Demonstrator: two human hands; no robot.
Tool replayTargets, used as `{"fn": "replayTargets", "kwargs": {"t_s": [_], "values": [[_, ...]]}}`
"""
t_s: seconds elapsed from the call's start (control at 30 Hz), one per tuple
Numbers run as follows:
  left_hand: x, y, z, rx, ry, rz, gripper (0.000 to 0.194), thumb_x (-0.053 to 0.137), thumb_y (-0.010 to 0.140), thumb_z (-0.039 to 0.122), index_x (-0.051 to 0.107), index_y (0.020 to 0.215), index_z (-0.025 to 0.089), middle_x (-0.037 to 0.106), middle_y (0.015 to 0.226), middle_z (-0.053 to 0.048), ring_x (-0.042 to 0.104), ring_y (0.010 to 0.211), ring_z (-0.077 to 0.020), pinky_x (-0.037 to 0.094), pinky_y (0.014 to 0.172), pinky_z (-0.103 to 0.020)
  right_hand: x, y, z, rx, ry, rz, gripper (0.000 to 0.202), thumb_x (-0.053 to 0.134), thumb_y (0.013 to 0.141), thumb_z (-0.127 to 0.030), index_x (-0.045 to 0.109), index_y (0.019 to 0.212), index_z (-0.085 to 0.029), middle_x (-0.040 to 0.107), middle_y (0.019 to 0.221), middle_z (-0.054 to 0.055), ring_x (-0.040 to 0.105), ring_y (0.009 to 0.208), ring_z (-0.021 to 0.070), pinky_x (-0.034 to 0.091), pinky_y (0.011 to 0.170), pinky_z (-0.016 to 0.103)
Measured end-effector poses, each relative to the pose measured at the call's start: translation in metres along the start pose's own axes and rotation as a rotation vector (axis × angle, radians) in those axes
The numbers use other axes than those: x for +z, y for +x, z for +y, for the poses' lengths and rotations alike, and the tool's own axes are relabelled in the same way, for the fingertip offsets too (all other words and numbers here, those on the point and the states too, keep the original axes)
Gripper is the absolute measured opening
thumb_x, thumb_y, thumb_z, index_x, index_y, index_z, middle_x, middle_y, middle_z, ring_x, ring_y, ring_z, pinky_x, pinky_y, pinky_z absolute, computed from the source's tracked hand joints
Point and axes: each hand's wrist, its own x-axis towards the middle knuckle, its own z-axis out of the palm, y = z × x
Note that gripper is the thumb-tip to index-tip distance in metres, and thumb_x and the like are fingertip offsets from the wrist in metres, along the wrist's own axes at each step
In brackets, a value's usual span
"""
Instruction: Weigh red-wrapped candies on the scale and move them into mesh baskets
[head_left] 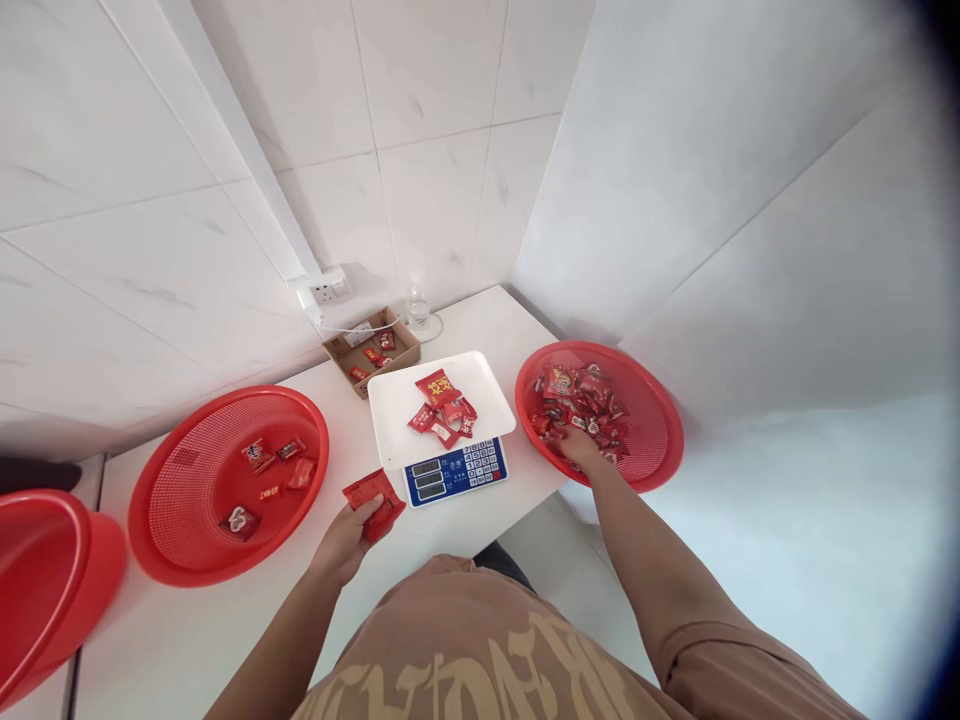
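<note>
The handling of the packets looks only part-way along: a small cluster of shiny red wrapped sweets (442, 432) lies on the flat white rectangular pan (390, 435), ahead and to the right of the left grip (351, 537), and a larger red packet with yellow lettering (438, 387) lies with them. The left grip pinches glossy red film packaging (375, 497) between thumb and fingers, held just short of the pan and not yet set down; whether it is one piece or several, I cannot tell. The right grip (576, 446) reaches into the round red plastic basket (660, 435), its fingertips among a heap of small red packets (581, 390); whether it is spread or closed on one is hidden. Most of the visible packets lie there, so much seems left to handle, while only a few loose red packets (259, 456) lie in the wide red mesh basket (169, 480) to the left of the left grip. The blue keypad panel of the scale (457, 477) sits between the two grips on the white table (517, 320). Farther ahead of the left grip are a low brown cardboard box (411, 352) holding some red pieces and a clear container (418, 303). The raised pan stands between the grips, and the basket's rim surrounds the right one, but neither seems to block the reach
</note>
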Motion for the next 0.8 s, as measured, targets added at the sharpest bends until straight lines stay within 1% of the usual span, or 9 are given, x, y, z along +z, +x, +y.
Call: {"fn": "replayTargets", "kwargs": {"t_s": [0.13, 0.2, 0.3, 0.37, 0.47, 0.57, 0.63, 0.73, 0.8], "values": [[0.008, -0.004, 0.000, 0.032, 0.068, -0.068, 0.035, 0.067, 0.075, 0.029, 0.055, 0.106, 0.019, 0.067, 0.104, -0.007, 0.064, 0.087, -0.0160, 0.049, 0.073, -0.027, -0.001, -0.022, -0.033, -0.101, 0.197, 0.256, 0.040, 0.037, 0.085, -0.029, 0.057, 0.117, -0.013, 0.063, 0.113, 0.013, 0.057, 0.102, 0.0228, 0.042, 0.091, 0.036], [0.015, -0.008, -0.001, 0.048, 0.141, -0.154, 0.041, 0.069, 0.072, 0.035, 0.055, 0.108, 0.019, 0.066, 0.105, -0.007, 0.063, 0.088, -0.0172, 0.048, 0.075, -0.028, 0.003, -0.048, -0.057, -0.255, 0.379, 0.242, 0.039, 0.040, 0.084, -0.036, 0.060, 0.110, -0.015, 0.066, 0.104, 0.012, 0.060, 0.093, 0.0219, 0.044, 0.087, 0.036], [0.030, -0.013, -0.002, 0.074, 0.295, -0.343, 0.044, 0.070, 0.069, 0.039, 0.058, 0.106, 0.017, 0.067, 0.099, -0.007, 0.062, 0.083, -0.0172, 0.045, 0.074, -0.029, 0.013, -0.095, -0.091, -0.480, 0.454, -0.242, 0.040, 0.049, 0.081, -0.042, 0.060, 0.112, -0.019, 0.067, 0.092, 0.007, 0.061, 0.079, 0.0185, 0.048, 0.077, 0.033], [0.042, -0.018, -0.004, 0.099, 0.392, -0.465, 0.045, 0.071, 0.068, 0.039, 0.059, 0.104, 0.016, 0.067, 0.095, -0.006, 0.061, 0.080, -0.0168, 0.044, 0.072, -0.028, 0.020, -0.122, -0.107, -0.600, 0.451, -0.578, 0.042, 0.057, 0.077, -0.042, 0.059, 0.114, -0.022, 0.066, 0.098, 0.005, 0.061, 0.080, 0.0167, 0.049, 0.075, 0.031], [0.056, -0.022, -0.007, 0.120, 0.529, -0.546, 0.048, 0.070, 0.066, 0.040, 0.058, 0.105, 0.015, 0.067, 0.090, -0.006, 0.059, 0.077, -0.0167, 0.043, 0.068, -0.028, 0.027, -0.144, -0.116, -0.624, 0.425, -0.775, 0.026, 0.061, 0.074, -0.038, 0.066, 0.091, -0.019, 0.066, 0.083, 0.002, 0.058, 0.073, 0.0149, 0.047, 0.067, 0.027], [0.056, -0.018, -0.008, 0.157, 0.619, -0.475, 0.046, 0.062, 0.073, 0.045, 0.052, 0.108, 0.017, 0.065, 0.092, -0.007, 0.059, 0.079, -0.0174, 0.045, 0.067, -0.029, 0.023, -0.140, -0.109, -0.490, 0.513, -0.693, 0.021, 0.061, 0.072, -0.037, 0.064, 0.077, -0.017, 0.063, 0.070, 0.000, 0.056, 0.065, 0.0136, 0.046, 0.060, 0.026], [0.043, -0.010, -0.004, 0.266, 0.689, -0.316, 0.043, 0.054, 0.077, 0.046, 0.049, 0.109, 0.018, 0.063, 0.098, -0.008, 0.060, 0.085, -0.0187, 0.048, 0.073, -0.032, 0.015, -0.126, -0.098, -0.337, 0.687, -0.553, 0.027, 0.062, 0.071, -0.040, 0.064, 0.084, -0.017, 0.065, 0.076, 0.002, 0.059, 0.068, 0.0150, 0.047, 0.061, 0.027], [0.010, 0.009, 0.006, 0.613, 0.929, 0.044, 0.041, 0.049, 0.079, 0.041, 0.049, 0.114, 0.019, 0.058, 0.116, -0.013, 0.054, 0.108, -0.0246, 0.042, 0.092, -0.042, -0.004, -0.098, -0.072, -0.059, 0.989, -0.224, 0.043, 0.060, 0.070, -0.047, 0.059, 0.104, -0.020, 0.067, 0.094, 0.006, 0.063, 0.080, 0.0184, 0.051, 0.068, 0.030], [-0.018, 0.023, 0.014, 0.840, 1.103, 0.226, 0.045, 0.048, 0.079, 0.040, 0.049, 0.119, 0.018, 0.052, 0.128, -0.015, 0.041, 0.125, -0.0294, 0.032, 0.103, -0.049, -0.015, -0.081, -0.051, 0.063, 1.054, -0.007, 0.059, 0.059, 0.070, -0.048, 0.047, 0.123, -0.023, 0.063, 0.109, 0.007, 0.064, 0.088, 0.0190, 0.053, 0.073, 0.032]]}}
